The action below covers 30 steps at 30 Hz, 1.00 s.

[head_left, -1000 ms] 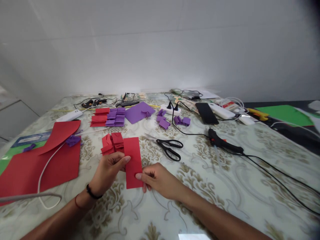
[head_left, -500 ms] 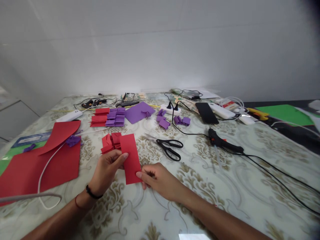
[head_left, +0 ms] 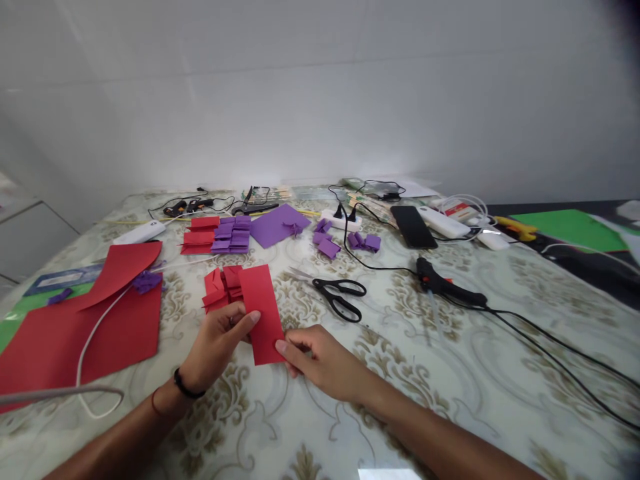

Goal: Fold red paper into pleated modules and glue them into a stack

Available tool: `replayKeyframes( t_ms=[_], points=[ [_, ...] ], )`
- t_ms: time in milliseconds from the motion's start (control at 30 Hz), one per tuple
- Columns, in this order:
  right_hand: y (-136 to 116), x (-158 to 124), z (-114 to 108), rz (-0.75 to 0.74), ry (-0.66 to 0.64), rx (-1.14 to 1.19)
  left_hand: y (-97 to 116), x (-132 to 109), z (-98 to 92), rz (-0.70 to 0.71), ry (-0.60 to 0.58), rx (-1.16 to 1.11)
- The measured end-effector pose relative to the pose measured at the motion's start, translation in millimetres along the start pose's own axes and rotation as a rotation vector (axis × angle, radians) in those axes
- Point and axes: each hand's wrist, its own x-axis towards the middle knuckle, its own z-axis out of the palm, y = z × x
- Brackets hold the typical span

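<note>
Between my two hands is a flat red paper rectangle [head_left: 265, 303], tilted a little with its top leaning left. My left hand [head_left: 223, 337] pinches its left edge, thumb on the front and fingers behind. The lower right corner is pinched by my right hand [head_left: 315, 357], its thumb on the face of the paper. Just behind the rectangle lie folded red paper pieces [head_left: 216, 290], partly covered by it. Black-handled scissors [head_left: 340, 293] rest on the table to the right of the paper, their blades pointing left.
Large red sheets [head_left: 125, 327] lie at the left under a white cable [head_left: 87, 347]. Folded purple pieces [head_left: 233, 233] and a purple sheet [head_left: 277, 225] sit farther back. On the right are a black glue gun [head_left: 450, 287] with its cord, a phone [head_left: 414, 225] and a power strip [head_left: 340, 219].
The red paper rectangle has turned very slightly in my hands, its top edge shifting a little left and up. Both hands keep their pinch; everything else stays put.
</note>
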Motion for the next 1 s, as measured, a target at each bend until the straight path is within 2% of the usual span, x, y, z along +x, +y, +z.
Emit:
replayKeyframes(
  t_ms=[500, 633, 800, 1000],
  points=[
    [-3, 0, -5, -0.078, 0.012, 0.015, 8, -6, 3.7, 0.045, -0.171, -0.024],
    [-4, -1, -5, -0.069, -0.004, 0.028, 11, -7, 4.8, 0.039, -0.199, -0.028],
    [-3, 1, -5, -0.077, 0.036, -0.024, 10, -8, 5.6, 0.010, -0.269, -0.031],
    [0, 2, -5, -0.065, 0.052, -0.043, 5, -8, 2.1, 0.031, -0.234, 0.091]
  ],
)
